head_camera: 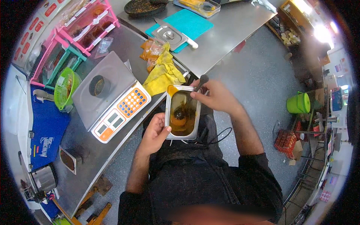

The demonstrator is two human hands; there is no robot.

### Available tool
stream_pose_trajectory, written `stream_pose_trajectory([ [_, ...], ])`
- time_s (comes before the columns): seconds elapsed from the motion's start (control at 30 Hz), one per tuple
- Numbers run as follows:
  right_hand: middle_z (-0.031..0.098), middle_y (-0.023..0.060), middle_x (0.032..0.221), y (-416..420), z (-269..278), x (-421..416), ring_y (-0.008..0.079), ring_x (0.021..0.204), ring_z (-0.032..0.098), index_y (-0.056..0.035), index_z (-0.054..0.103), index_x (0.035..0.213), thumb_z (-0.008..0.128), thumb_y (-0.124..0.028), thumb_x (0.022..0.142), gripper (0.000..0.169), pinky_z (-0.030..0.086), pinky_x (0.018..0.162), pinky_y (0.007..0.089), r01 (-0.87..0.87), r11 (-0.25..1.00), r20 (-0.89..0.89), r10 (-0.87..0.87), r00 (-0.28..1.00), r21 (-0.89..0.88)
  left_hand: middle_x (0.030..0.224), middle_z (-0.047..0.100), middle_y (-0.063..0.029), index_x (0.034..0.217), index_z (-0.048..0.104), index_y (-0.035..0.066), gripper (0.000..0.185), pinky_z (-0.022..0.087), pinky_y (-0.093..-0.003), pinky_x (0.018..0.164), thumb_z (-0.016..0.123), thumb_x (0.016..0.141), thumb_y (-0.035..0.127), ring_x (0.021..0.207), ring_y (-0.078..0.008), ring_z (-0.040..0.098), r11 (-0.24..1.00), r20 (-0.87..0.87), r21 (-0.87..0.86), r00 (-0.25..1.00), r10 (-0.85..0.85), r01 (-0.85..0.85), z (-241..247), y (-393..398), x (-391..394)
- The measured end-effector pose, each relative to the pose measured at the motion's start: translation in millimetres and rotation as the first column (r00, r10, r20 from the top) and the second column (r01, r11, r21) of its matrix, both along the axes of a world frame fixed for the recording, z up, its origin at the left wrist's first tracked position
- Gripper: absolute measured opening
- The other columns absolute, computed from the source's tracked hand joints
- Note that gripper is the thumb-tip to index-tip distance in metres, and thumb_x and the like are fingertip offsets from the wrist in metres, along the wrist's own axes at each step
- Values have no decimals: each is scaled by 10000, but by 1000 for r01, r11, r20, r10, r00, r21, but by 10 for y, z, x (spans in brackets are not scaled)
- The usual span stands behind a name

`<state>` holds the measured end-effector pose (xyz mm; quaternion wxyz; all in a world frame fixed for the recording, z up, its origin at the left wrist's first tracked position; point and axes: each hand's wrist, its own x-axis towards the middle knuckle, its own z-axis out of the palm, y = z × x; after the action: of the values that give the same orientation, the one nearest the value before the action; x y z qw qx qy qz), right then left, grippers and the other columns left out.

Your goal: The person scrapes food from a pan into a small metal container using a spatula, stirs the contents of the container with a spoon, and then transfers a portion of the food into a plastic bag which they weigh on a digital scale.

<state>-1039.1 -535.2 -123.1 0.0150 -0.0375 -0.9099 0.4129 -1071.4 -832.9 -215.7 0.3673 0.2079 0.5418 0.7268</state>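
Observation:
My left hand (154, 134) grips the lower left side of a deep rectangular stainless steel food pan (166, 118), thumb over its rim. The pan is held in front of my body and contains a dark yellow-brown liquid (184, 108). Orange residue (172, 90) coats its upper left corner. With my right hand (215, 94) I hold the dark handle of a utensil (203, 81) at the pan's upper right corner; its lower end is hard to make out. A dark round shape shows in the liquid, perhaps a reflection.
Left of the pan, a white and orange digital scale (121, 112) carries a dark cup (99, 86). A yellow cloth (164, 73) lies beside orange-filled bags (150, 50). Beyond, a steel lid (169, 35) and white-handled knife (192, 43) rest on a turquoise cutting board (197, 24).

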Motion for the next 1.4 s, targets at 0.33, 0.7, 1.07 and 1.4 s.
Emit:
stream_pose_trajectory([
  [0.33, 699, 125, 969, -242, -209, 137, 295, 932, 635, -92, 776, 1121, 766, -138, 918, 208, 520, 796, 408, 158, 978, -518, -66, 853, 135, 1272, 609, -89, 1386, 452, -1, 384, 469, -323, 1057, 568, 1023, -53, 1185, -154, 599, 982, 25, 7, 982, 189, -190, -92, 346, 162],
  [0.7, 693, 81, 930, -611, 372, 653, 317, 924, 634, -68, 720, 1036, 809, -28, 828, 230, 537, 830, 424, 133, 967, -459, -19, 888, 216, 1347, 614, -129, 1425, 442, -28, 374, 482, -418, 1118, 524, 1060, -12, 1253, -214, 608, 893, 571, 113, 764, 301, -436, 212, 615, 254],
  [1.07, 705, 73, 936, -439, 309, 399, 313, 987, 611, -97, 734, 1017, 806, -148, 846, 193, 504, 868, 440, -80, 944, -303, 182, 935, 320, 1363, 562, -128, 1438, 395, 18, 401, 477, -387, 1105, 526, 1062, -27, 1248, -200, 574, 881, 429, 69, 811, 398, -469, 39, 711, 465],
  [1.4, 696, 70, 955, -253, 256, 173, 301, 1042, 587, -128, 775, 1045, 788, -218, 880, 188, 473, 942, 456, -188, 948, -148, 231, 962, 258, 1282, 582, -103, 1389, 413, 17, 363, 497, -342, 1050, 555, 1057, -16, 1160, -164, 589, 881, 509, 82, 779, 365, -466, 79, 580, 444],
])
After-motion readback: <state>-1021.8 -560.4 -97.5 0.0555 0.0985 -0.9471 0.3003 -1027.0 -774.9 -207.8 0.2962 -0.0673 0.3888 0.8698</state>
